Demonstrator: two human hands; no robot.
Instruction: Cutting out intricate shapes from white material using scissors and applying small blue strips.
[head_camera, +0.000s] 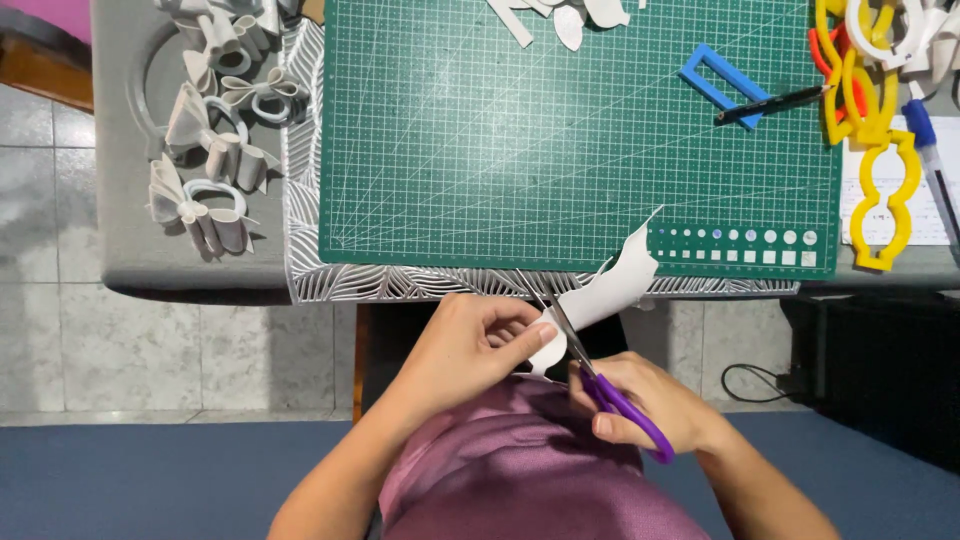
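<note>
1. Left hand (475, 345) – lower centre of frame, below worktop (125, 230) edge. Fingers clamped on lower end of white sheet piece (610, 290), thumb on top.
2. White sheet piece – held in air just below mat's bottom edge, centre-right. Long axis diagonal: lower left end at left hand, upper right end w/ pointed tip toward mat's lower right corner. Edges wavy.
3. Right hand (650, 405) – lower centre-right. Fingers thru the handle loops of purple-handled scissors (590, 365), wrapped tight round them.
4. Purple-handled scissors – blades point up-left, across lower end of sheet piece; handles down-right. Blades nearly together, as far as can be told.
5. Green cutting mat (560, 150) – fills upper centre; sits on white leaf-pattern underlay (300, 200).
6. White bows (215, 150) – several, upper left, on grey worktop, left of mat.
7. Blue rectangular frame (712, 78) – upper right of mat; black pen (772, 104) lies across its lower right end, tip to the right.
8. Yellow templates (880, 190) – upper right, off mat's right edge; orange one (828, 60) partly under them.
9. White offcuts (560, 15) – top edge of mat.
10. Blue pen (928, 150) – far right, on paper.
11. Purple cloth (530, 460) – lap, bottom centre.
</note>
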